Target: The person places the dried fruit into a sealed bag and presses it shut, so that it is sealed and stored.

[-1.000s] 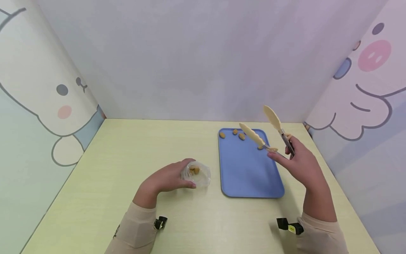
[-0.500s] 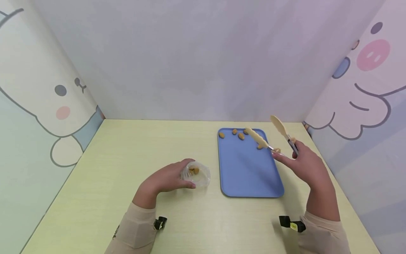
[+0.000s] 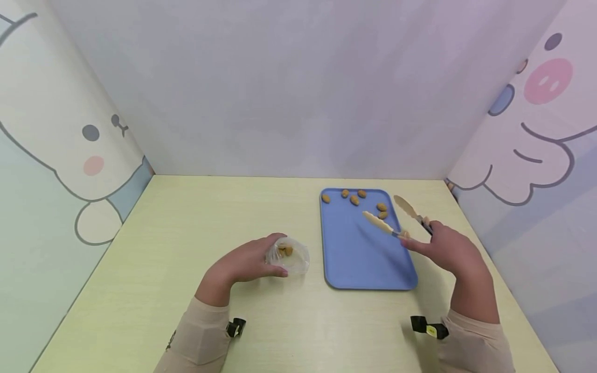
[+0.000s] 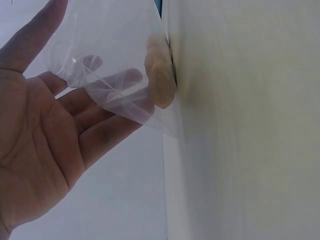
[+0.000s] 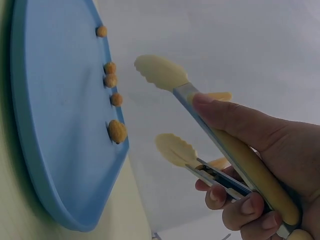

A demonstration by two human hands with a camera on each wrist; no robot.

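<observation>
My left hand (image 3: pixel 252 259) holds a clear plastic bag (image 3: pixel 300 259) upright on the table, thumb on one side and fingers round the other. Inside it lie a few brown almonds (image 4: pixel 161 82), seen through the film in the left wrist view. My right hand (image 3: pixel 454 251) grips tongs (image 3: pixel 379 224) with cream scalloped tips and metal arms. Their arms are spread, with nothing between the tips. One tip hangs over the blue tray (image 3: pixel 364 264), the other past its right edge. Nearest to the tips are two almonds (image 3: pixel 382 211) at the tray's right side.
Further almonds (image 3: pixel 354 200) lie along the tray's far end. The pale yellow table (image 3: pixel 210 207) meets a grey back wall (image 3: pixel 289 103). Side walls with cartoon animals (image 3: pixel 550 103) stand at left and right.
My right hand has brought the tongs lower and nearer, so the two almonds at the tray's right side now show between the tips' far ends. The left hand and bag have stayed put.
</observation>
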